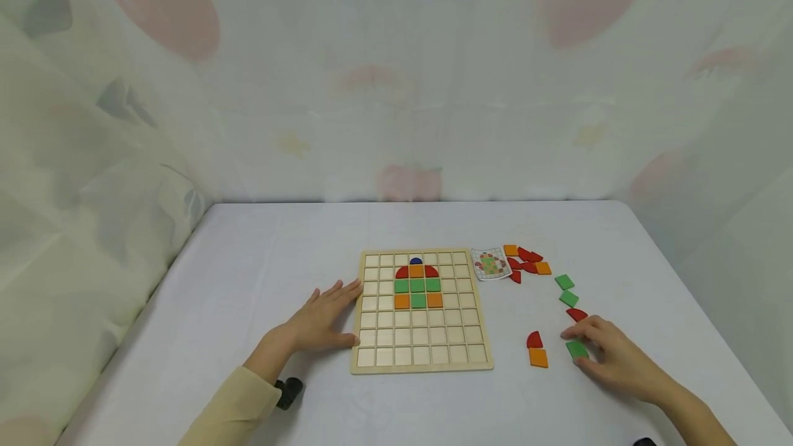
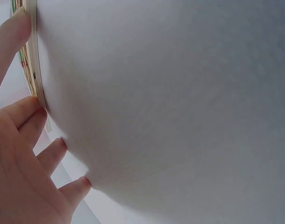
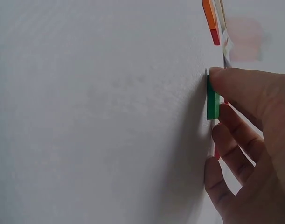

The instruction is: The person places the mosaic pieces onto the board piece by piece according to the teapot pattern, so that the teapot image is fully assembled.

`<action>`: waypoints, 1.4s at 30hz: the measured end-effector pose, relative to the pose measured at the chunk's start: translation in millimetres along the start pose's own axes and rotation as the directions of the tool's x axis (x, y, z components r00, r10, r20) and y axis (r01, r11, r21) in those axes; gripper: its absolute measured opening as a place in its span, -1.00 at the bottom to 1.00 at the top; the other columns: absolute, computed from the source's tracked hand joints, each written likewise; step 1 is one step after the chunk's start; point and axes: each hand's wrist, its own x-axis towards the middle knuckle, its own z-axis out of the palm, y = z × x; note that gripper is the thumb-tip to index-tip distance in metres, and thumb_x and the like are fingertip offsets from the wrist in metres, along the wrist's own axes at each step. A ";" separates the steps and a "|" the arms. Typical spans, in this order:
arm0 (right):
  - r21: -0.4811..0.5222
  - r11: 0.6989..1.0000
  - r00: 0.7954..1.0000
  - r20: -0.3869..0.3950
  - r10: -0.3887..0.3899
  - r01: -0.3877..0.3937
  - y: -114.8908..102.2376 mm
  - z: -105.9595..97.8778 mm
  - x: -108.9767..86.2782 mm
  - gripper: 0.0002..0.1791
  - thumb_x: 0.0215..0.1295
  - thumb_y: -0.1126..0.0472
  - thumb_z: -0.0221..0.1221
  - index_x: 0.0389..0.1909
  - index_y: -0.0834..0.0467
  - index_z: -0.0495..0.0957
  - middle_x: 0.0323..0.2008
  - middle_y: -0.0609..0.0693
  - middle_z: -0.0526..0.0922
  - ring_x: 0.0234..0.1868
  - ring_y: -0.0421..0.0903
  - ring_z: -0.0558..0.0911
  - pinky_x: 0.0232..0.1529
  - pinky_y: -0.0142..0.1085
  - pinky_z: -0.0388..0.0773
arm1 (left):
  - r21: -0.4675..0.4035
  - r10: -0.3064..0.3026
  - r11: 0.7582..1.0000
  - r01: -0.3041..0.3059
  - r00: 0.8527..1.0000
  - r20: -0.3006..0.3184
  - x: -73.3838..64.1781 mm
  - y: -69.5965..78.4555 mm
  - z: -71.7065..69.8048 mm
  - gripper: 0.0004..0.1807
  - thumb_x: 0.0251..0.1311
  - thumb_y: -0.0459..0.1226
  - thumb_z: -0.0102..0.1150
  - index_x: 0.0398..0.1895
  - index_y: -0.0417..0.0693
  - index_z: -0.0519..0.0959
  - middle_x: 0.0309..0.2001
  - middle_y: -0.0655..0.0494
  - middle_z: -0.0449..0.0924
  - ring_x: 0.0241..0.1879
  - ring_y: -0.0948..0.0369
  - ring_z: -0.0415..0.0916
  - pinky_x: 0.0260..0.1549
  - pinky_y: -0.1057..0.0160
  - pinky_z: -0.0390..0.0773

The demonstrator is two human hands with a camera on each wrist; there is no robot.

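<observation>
My left hand (image 1: pixel 319 322) lies spread at the left side of a wooden grid board (image 1: pixel 402 337), fingertips and thumb against its edge. On the board, red, orange, green and blue pieces form a figure: a blue piece (image 1: pixel 416 261) at the top, a row of green squares (image 1: pixel 418 285) lower down. At the right, my right hand (image 1: pixel 622 363) pinches a green square tile (image 1: pixel 577 349) at table level; the right wrist view shows the thumb on one end of this tile (image 3: pixel 212 98) and a finger at the other.
A patterned card (image 1: pixel 491 264) lies by the board's upper right corner. Beside it are several red pieces and orange squares (image 1: pixel 543 268). Two green squares (image 1: pixel 568 298) and a red piece (image 1: pixel 577 314) lie beyond my right hand; a red piece (image 1: pixel 535 340) touches an orange square (image 1: pixel 538 358) left of it.
</observation>
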 end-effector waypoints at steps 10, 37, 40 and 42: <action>-0.041 0.999 0.999 -0.011 -0.033 0.032 0.2 -0.5 4.1 -0.57 -0.21 0.31 0.41 -0.28 -0.12 0.53 -0.28 -0.34 0.43 -0.22 -0.35 0.38 -0.17 -0.46 0.48 | 0.000 0.005 1.000 -0.005 1.000 0.000 0.7 0.0 1.3 -0.03 -0.03 0.04 0.31 0.42 -0.01 0.06 0.44 0.10 -0.02 0.41 -0.05 -0.12 0.25 -0.30 -0.12; -0.045 0.999 1.000 -0.028 0.009 -0.010 5.5 1.6 3.1 -0.61 -0.16 0.31 0.39 -0.30 -0.08 0.52 -0.32 -0.34 0.43 -0.28 -0.35 0.39 -0.25 -0.50 0.51 | -0.002 -0.005 1.000 0.005 1.000 -0.003 0.2 0.6 0.4 -0.03 -0.04 0.03 0.31 0.42 0.00 0.07 0.44 0.12 -0.01 0.41 -0.04 -0.11 0.26 -0.29 -0.12; -0.036 0.999 0.999 -0.032 0.010 -0.011 2.6 0.2 6.9 -0.62 -0.15 0.31 0.40 -0.28 -0.07 0.53 -0.33 -0.33 0.45 -0.30 -0.34 0.39 -0.28 -0.46 0.51 | 0.000 -0.005 1.000 0.005 1.000 -0.003 0.1 0.6 0.2 -0.03 -0.04 0.03 0.32 0.42 -0.01 0.07 0.44 0.12 -0.01 0.41 -0.05 -0.11 0.25 -0.29 -0.12; -0.032 0.999 0.999 -0.035 0.007 -0.008 -0.8 -1.1 10.2 -0.62 -0.13 0.31 0.39 -0.27 -0.05 0.53 -0.33 -0.32 0.44 -0.30 -0.34 0.38 -0.30 -0.45 0.50 | -0.001 -0.005 1.000 0.005 1.000 -0.004 -0.1 0.7 -0.1 -0.03 -0.04 0.03 0.32 0.42 -0.01 0.07 0.44 0.11 0.00 0.41 -0.05 -0.10 0.25 -0.30 -0.11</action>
